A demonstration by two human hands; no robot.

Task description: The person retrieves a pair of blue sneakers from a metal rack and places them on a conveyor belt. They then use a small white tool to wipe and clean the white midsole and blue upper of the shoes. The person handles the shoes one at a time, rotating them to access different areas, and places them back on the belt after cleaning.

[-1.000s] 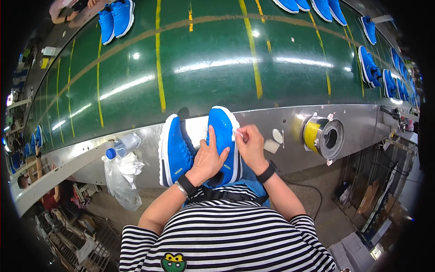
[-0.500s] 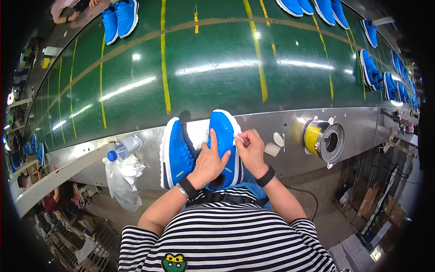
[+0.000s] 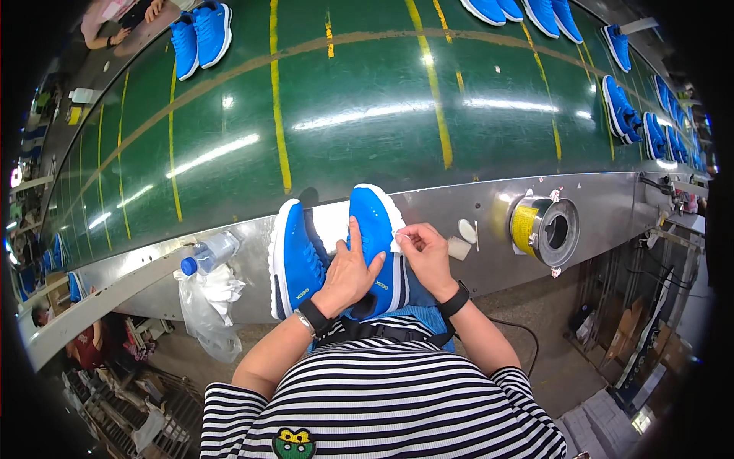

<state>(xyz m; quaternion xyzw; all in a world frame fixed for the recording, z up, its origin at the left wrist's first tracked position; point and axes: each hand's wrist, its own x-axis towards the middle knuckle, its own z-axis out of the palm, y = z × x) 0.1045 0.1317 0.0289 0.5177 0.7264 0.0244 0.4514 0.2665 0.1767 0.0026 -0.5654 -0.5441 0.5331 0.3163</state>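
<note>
Two blue sneakers with white soles stand side by side on the metal ledge before me. Across the top of the right-hand sneaker (image 3: 368, 205) lies my left hand (image 3: 345, 277), holding it with the index finger stretched forward and the thumb spread. My right hand (image 3: 428, 258) pinches a small white piece (image 3: 395, 243), cloth or tissue, against the outer sole edge of that same sneaker. The left-hand sneaker (image 3: 288, 249) is untouched. Between the two toes a white sheet (image 3: 330, 222) shows on the ledge.
A metal can (image 3: 527, 228) with a yellow label, a white oval dish (image 3: 466, 229) and a pale block (image 3: 459, 249) sit to the right. Leftward are a clear bottle (image 3: 218, 249) and a plastic bag (image 3: 205, 317). Beyond, a green conveyor belt (image 3: 359, 153) carries several blue sneakers; another person's hand (image 3: 153, 9) shows far left.
My right hand has shifted slightly down along the sole edge, and more of the white piece shows. My left hand keeps its place on the sneaker. The view has shifted slightly.
</note>
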